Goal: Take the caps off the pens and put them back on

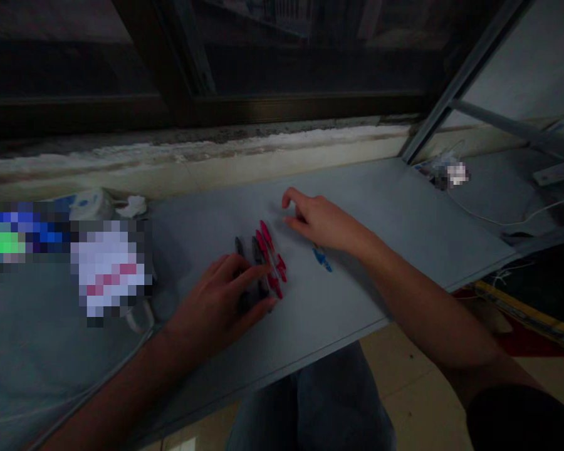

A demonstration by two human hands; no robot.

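While the bare left hand lies palm-down over a small row of pens, its fingers and thumb spread, the left hand [230,285] covers the middle of two slim black-capped pens [257,247] and reaches its fingertips to the slim clear-barrelled pens with red caps and ends [267,235] just beside them; whether it presses or pinches any of them I cannot tell. The bare right hand [317,219] hangs to the right of the row, forefinger curled and thumb parted from it — nothing shows between them. Just below its wrist edge lies a slim pen with a bright blue end [323,259], the rest hidden behind the hand. All these pens are on a long pale grey tabletop [333,307], the red and black ones side by side, the blue one apart. Toward the left stand a blurred-out white and pink pack [110,269], a white paper roll [91,205] and a crumpled white tissue [134,207]. Farther right, a thin white cable [491,222] runs past a grey metal post [451,94] — and behind everything is a dark-framed window [319,69]. Blue denim-clad legs [341,394] show below the table's edge.
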